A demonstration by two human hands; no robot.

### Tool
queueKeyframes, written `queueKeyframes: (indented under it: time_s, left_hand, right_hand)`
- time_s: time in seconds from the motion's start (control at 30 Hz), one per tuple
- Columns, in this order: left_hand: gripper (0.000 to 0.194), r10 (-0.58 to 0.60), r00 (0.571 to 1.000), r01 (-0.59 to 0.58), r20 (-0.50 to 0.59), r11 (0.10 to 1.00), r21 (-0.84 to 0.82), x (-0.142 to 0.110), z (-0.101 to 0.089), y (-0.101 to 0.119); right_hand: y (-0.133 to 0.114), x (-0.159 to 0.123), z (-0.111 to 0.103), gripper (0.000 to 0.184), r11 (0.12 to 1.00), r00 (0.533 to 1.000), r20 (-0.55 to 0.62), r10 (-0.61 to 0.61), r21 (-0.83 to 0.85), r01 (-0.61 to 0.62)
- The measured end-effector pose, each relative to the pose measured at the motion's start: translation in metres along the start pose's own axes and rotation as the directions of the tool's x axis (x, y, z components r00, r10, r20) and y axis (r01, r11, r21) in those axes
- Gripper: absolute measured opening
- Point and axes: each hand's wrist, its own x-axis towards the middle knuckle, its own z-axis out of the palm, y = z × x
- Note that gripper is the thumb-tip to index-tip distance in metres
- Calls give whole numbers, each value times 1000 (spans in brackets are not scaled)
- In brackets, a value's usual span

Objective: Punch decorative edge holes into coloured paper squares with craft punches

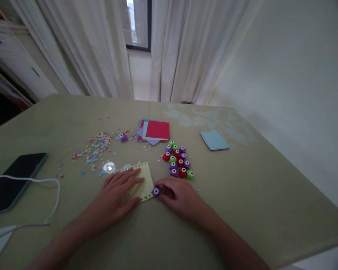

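A pale yellow paper square, with small holes punched along its edges, lies on the table in front of me. My left hand rests flat on it, fingers spread. At the paper's near right corner sits a small purple craft punch with a white top bearing a dark star. My right hand grips this punch between thumb and fingers, and the punch meets the paper's edge. Just beyond my right hand stands a cluster of similar red, green and purple punches.
Colourful paper bits are scattered at left, with another purple punch and a shiny clear disc. Coloured paper squares are stacked behind. A light blue square lies right. A phone and white cable lie far left.
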Motion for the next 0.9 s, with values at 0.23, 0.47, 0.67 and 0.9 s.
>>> queueKeyframes:
  time_s: [0.23, 0.47, 0.67, 0.9]
  left_hand:
    - [50, -11, 1000, 11, -19, 1000, 11, -4, 9, 2]
    - [50, -3, 1000, 3, -11, 1000, 1, -2, 6, 0]
    - [53, -25, 999, 25, 24, 1000, -2, -2, 1, -3]
    - [50, 10, 999, -8, 41, 999, -32, -2, 3, 0]
  right_hand:
    - [0, 1, 2, 25, 1000, 999, -13, 29, 9, -29]
    - [-2, 2, 2, 24, 998, 998, -43, 53, 39, -51]
    - [0, 3, 1, 23, 989, 992, -46, 114, 96, -109]
    - [2, 4, 6, 25, 994, 994, -45, 96, 61, -94]
